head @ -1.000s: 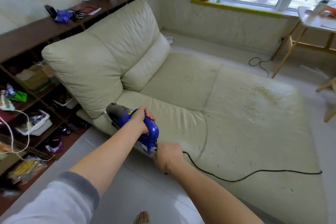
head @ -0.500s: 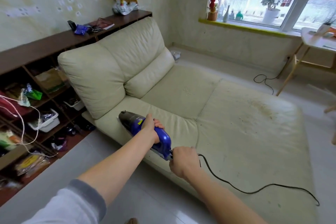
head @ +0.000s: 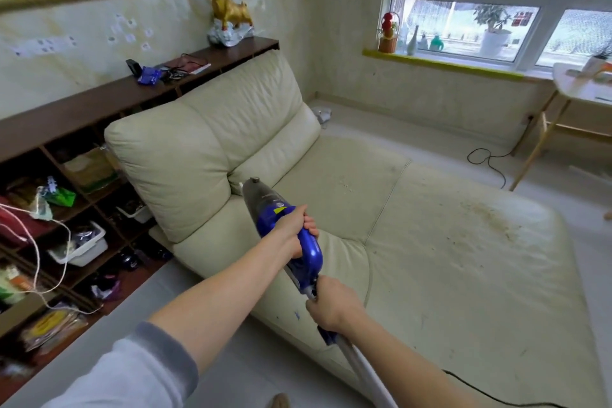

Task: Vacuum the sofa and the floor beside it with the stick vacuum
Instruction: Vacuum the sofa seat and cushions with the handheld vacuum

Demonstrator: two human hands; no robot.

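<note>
A blue stick vacuum (head: 270,209) is held up over the front left of the cream sofa (head: 447,258), its dark nose pointing at the back cushion. My left hand (head: 294,232) grips the blue body from above. My right hand (head: 328,305) grips the lower handle where a silver tube (head: 364,371) runs down toward me. Crumbs and brown dirt (head: 490,215) lie scattered on the seat, with a smaller patch (head: 346,185) near the middle. The vacuum's black cord (head: 496,397) trails off to the lower right.
A dark wooden shelf unit (head: 82,109) full of clutter stands left of the sofa, with a narrow strip of pale floor (head: 99,351) between them. A wooden-legged table (head: 546,129) stands by the window at the right. Another black cable (head: 486,159) lies on the floor behind the sofa.
The vacuum has been lifted and swung up and to the right, its nose now aimed at the back cushion. Both hands keep their hold. The view has tilted upward.
</note>
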